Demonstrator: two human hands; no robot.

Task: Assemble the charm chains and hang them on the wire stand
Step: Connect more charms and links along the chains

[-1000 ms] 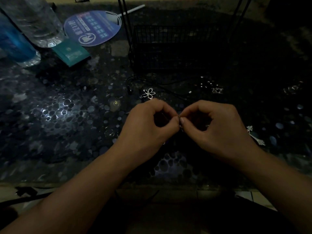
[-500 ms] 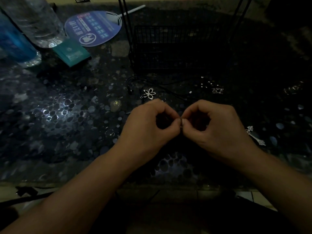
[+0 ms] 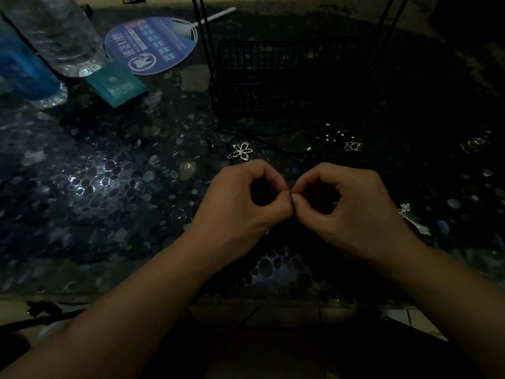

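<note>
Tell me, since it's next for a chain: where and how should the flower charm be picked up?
Pinch one open petal loop of the flower charm from above. It lies flat on the table, so its thin edges offer little purchase from the side.

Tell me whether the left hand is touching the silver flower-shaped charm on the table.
Apart. The head view shows the silver flower-shaped charm lying on the dark table beyond the left hand, with a strip of table visible between them.
</note>
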